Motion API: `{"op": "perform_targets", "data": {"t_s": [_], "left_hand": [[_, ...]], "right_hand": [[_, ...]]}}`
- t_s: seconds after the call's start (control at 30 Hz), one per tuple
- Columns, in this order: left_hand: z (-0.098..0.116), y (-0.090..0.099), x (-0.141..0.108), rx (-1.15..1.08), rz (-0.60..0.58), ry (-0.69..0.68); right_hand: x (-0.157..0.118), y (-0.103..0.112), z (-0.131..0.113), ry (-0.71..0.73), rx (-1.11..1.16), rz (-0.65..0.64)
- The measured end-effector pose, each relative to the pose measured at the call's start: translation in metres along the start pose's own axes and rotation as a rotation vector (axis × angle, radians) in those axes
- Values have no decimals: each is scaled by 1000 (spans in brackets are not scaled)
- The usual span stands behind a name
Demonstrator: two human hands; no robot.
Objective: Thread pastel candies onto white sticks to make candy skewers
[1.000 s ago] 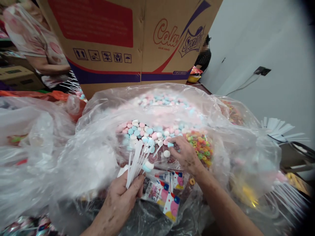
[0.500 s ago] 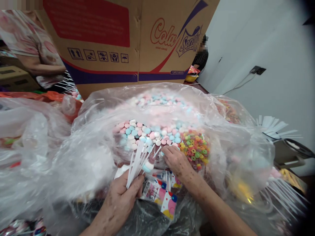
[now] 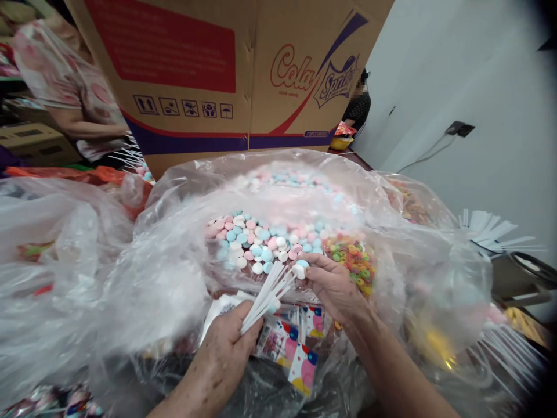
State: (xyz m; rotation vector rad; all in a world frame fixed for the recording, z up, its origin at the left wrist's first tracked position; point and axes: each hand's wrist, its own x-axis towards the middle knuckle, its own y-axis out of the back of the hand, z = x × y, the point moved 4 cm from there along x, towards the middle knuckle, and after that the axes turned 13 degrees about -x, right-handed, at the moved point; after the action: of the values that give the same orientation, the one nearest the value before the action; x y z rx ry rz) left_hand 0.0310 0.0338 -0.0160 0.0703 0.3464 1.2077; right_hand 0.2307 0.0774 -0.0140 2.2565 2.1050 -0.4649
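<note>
My left hand [image 3: 226,342] grips a bundle of thin white plastic sticks [image 3: 268,290] that fan up and to the right. My right hand [image 3: 333,284] pinches a white round candy [image 3: 299,270] right at the tips of those sticks. Both hands hover over a large clear plastic bag [image 3: 174,273] holding a heap of pink, blue and white round candies [image 3: 261,241] and a patch of small multicoloured ring candies [image 3: 352,258]. Colourful printed wrappers [image 3: 289,342] lie just under my hands.
A big cardboard box [image 3: 209,75] marked "Cola" stands behind the bag. More clear plastic bags [image 3: 47,261] sit at left. Loose white sticks [image 3: 496,229] fan out at right. A person in a floral sleeve [image 3: 65,75] is at far left, another person [image 3: 357,104] sits behind.
My right hand picked a white candy out of the heap and brought it left to the stick tips. The stick bundle in my left hand tilted further to the right.
</note>
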Motion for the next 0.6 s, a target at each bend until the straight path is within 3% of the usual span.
{"op": "perform_targets", "data": {"t_s": [0.3,0.6], "left_hand": [[2,0,-1,45,14,19],[-11,-9,-1,-46,55,-33]], "right_hand": [[1,3,6,72,-99,17],[-9,5,2,256,-621,82]]}}
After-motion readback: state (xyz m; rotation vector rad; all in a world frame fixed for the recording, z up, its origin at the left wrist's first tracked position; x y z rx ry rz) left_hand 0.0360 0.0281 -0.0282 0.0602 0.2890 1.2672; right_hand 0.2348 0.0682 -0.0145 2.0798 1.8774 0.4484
